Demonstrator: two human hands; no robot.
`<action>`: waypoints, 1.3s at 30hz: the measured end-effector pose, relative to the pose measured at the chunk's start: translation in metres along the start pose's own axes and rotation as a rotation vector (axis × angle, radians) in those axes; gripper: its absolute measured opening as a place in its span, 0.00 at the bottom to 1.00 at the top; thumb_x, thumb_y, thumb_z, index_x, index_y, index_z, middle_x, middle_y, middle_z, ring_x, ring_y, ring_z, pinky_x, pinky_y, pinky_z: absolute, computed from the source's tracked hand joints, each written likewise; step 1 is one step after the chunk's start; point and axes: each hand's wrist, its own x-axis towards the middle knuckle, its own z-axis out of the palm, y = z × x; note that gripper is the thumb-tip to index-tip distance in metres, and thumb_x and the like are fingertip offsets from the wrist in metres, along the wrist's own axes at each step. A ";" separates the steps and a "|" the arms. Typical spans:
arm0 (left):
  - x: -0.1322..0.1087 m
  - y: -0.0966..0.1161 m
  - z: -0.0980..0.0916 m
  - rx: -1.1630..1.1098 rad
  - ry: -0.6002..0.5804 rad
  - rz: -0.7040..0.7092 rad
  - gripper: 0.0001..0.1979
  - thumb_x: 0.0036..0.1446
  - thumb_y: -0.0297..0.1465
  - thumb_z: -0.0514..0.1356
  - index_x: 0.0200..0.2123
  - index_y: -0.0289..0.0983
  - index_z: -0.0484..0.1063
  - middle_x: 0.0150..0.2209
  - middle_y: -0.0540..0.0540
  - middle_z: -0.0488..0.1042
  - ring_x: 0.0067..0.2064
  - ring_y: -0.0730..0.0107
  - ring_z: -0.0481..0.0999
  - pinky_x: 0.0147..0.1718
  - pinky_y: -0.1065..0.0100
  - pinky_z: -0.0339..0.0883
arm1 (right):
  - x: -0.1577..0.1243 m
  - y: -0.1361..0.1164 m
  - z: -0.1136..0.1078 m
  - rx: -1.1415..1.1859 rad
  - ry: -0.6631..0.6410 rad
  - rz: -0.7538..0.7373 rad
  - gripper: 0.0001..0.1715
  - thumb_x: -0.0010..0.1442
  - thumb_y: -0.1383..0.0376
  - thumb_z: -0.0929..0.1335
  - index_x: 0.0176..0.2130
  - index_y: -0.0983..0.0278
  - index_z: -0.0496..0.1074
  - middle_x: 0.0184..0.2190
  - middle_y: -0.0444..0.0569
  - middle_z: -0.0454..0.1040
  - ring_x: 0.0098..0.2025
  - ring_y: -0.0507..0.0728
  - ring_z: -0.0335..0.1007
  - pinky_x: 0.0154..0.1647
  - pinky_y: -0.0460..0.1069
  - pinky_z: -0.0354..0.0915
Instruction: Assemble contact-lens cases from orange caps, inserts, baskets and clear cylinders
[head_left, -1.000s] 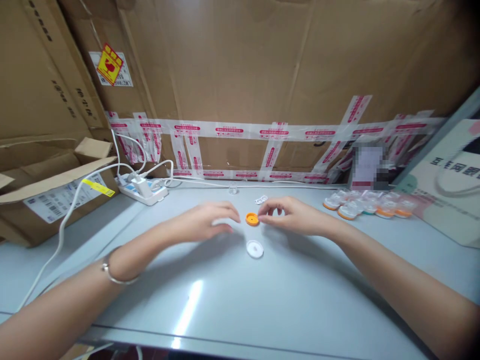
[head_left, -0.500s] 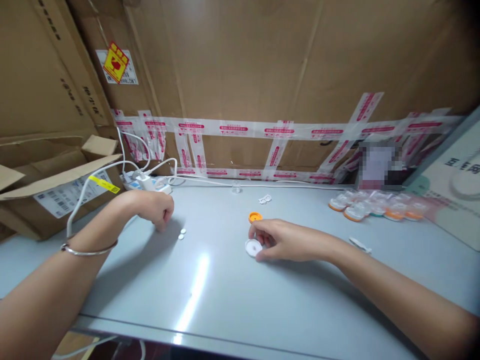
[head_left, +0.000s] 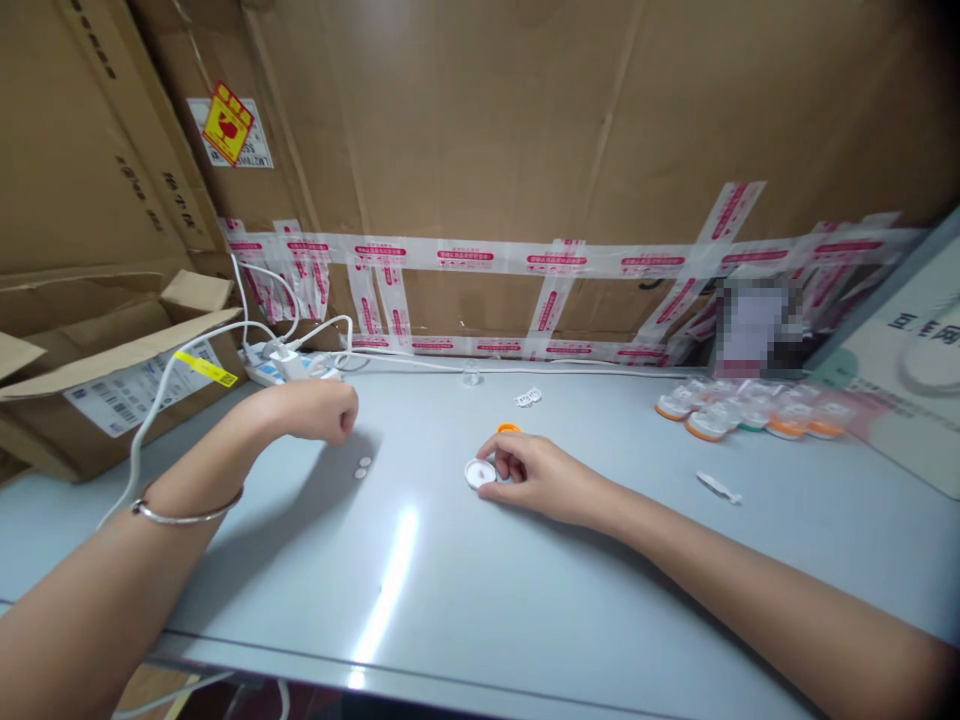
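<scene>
Between the thumb and fingers of my right hand (head_left: pixel 532 478) is a round white plastic disc with a raised rim (head_left: pixel 478 475), gripped by its right edge just above or on the table. Behind those fingers an orange round cap (head_left: pixel 509 428) shows in part. My left hand (head_left: pixel 324 412) hovers over the table with its fingers curled together; whatever they hold, if anything, is hidden. Two small white discs (head_left: pixel 361 474) lie side by side on the tabletop, right of the left hand and below it in the picture.
A small clear cup (head_left: pixel 472 376) and white cut-out pieces (head_left: pixel 528 398) lie farther back. Several clear domed containers with coloured bases (head_left: pixel 709 425) stand at the right, near a slim white piece (head_left: pixel 718 488). An open carton (head_left: pixel 112 370) and a power strip (head_left: pixel 300 368) occupy the left.
My right hand has carried the white disc leftward and slightly away from me. My left hand has shifted a little right, still curled.
</scene>
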 end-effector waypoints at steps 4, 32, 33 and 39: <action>0.000 0.050 0.004 -0.190 0.461 0.336 0.07 0.52 0.29 0.54 0.30 0.37 0.72 0.30 0.48 0.74 0.31 0.71 0.70 0.30 0.73 0.61 | 0.003 0.003 0.007 0.060 0.061 0.019 0.12 0.49 0.62 0.69 0.36 0.64 0.71 0.26 0.41 0.63 0.26 0.49 0.58 0.27 0.45 0.56; 0.027 0.091 0.047 -0.286 0.519 0.727 0.07 0.58 0.27 0.54 0.33 0.37 0.73 0.33 0.47 0.75 0.35 0.72 0.72 0.33 0.74 0.63 | 0.005 0.017 0.017 0.065 0.170 -0.089 0.13 0.49 0.60 0.70 0.35 0.64 0.72 0.25 0.42 0.64 0.25 0.48 0.58 0.27 0.44 0.57; 0.028 0.092 0.046 -0.376 0.482 0.688 0.07 0.57 0.28 0.55 0.32 0.36 0.73 0.32 0.47 0.75 0.34 0.73 0.72 0.33 0.75 0.63 | 0.004 0.018 0.018 0.065 0.176 -0.096 0.13 0.50 0.60 0.70 0.35 0.64 0.73 0.25 0.42 0.64 0.26 0.49 0.58 0.27 0.44 0.57; 0.037 0.097 0.049 -0.749 0.306 0.510 0.06 0.52 0.30 0.58 0.31 0.34 0.72 0.27 0.50 0.73 0.27 0.77 0.69 0.27 0.76 0.61 | 0.005 0.021 0.019 0.049 0.181 -0.102 0.11 0.49 0.60 0.71 0.32 0.64 0.72 0.24 0.42 0.63 0.26 0.49 0.58 0.28 0.44 0.56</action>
